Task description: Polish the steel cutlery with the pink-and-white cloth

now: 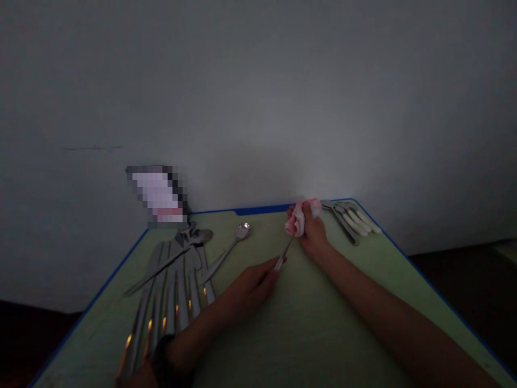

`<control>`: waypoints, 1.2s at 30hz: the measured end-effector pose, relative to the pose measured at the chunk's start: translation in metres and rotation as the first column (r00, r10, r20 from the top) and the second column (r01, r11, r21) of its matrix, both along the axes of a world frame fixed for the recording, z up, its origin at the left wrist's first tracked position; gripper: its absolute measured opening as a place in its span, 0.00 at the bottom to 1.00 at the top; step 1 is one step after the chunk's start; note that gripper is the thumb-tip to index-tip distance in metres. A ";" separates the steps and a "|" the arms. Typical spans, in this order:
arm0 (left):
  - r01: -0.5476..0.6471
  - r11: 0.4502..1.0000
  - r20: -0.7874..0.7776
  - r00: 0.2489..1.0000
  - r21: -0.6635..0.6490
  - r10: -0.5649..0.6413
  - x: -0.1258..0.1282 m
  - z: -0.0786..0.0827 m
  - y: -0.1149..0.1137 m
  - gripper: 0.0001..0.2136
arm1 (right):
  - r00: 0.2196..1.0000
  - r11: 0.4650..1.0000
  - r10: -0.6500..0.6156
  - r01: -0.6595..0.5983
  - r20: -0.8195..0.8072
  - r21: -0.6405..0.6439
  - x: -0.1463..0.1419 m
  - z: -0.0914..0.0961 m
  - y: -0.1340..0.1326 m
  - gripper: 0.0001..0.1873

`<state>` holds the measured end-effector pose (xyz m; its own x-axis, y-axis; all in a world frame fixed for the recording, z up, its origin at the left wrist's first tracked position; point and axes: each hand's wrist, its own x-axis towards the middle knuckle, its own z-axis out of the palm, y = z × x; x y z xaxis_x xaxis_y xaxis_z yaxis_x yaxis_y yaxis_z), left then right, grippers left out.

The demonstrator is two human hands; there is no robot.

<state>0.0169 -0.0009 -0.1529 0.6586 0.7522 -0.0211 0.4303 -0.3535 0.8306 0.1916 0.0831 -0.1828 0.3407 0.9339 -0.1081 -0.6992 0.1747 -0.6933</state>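
My left hand is closed round the pale handle of a thin piece of cutlery. Its far end goes into a crumpled pink and white cloth, so its kind is hidden. The cloth is bunched in my right hand, whose fingers wrap round it and that end. Left of my hands, a shiny spoon lies on the table. Several long metal knives lie side by side near my left wrist, partly behind my forearm. Another spoon rests across them.
At the back right lie several pieces of cutlery with white handles and one with a metal handle. A pixelated upright object with a bright face stands at the back left. A grey wall rises behind the blue-edged table.
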 end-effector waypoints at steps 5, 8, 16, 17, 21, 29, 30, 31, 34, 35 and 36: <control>-0.005 1.000 -0.042 0.999 0.018 0.006 0.001 0.000 0.000 0.18 | 0.997 0.996 0.058 -0.061 -0.047 -0.071 -0.025 0.004 -0.017 0.13; -0.061 0.998 -0.048 0.997 0.036 0.062 0.002 -0.008 0.002 0.17 | 0.991 0.983 0.136 -0.133 0.016 -0.127 -0.040 0.004 -0.028 0.16; -0.095 0.995 -0.069 0.993 0.008 0.096 0.003 -0.008 0.003 0.17 | 0.986 0.982 0.133 -0.117 0.106 -0.147 -0.043 0.002 -0.029 0.18; -0.080 0.997 -0.064 0.995 -0.005 0.079 0.002 -0.006 0.003 0.17 | 0.990 0.986 0.110 -0.097 0.088 -0.138 -0.039 0.002 -0.026 0.17; -0.051 0.999 -0.051 0.997 -0.015 0.050 0.002 -0.001 0.000 0.19 | 1.000 0.995 -0.003 0.004 0.017 -0.098 -0.021 -0.001 -0.010 0.12; -0.015 0.986 -0.058 0.998 -0.167 0.006 -0.011 -0.007 0.007 0.22 | 0.901 0.985 -0.149 0.097 0.406 0.145 0.011 -0.006 0.004 0.19; -0.012 0.984 -0.049 0.999 -0.180 0.003 -0.013 -0.007 0.008 0.22 | 0.892 0.982 -0.162 0.103 0.422 0.160 0.013 -0.006 0.004 0.19; -0.008 0.981 -0.041 0.999 -0.196 0.000 -0.014 -0.007 0.009 0.22 | 0.891 0.983 -0.155 0.095 0.426 0.158 0.014 -0.006 0.004 0.19; -0.001 0.969 -0.023 1.000 -0.249 -0.005 -0.017 -0.005 0.009 0.22 | 0.919 0.997 -0.040 0.010 0.392 0.077 0.015 -0.007 0.004 0.20; -0.002 0.965 -0.019 1.000 -0.262 -0.003 -0.017 -0.005 0.009 0.22 | 0.928 0.999 0.014 -0.032 0.371 0.043 0.015 -0.007 0.004 0.19; -0.004 0.964 -0.013 1.000 -0.267 0.000 -0.017 -0.005 0.009 0.22 | 0.937 0.998 0.058 -0.067 0.345 0.014 0.015 -0.006 0.003 0.19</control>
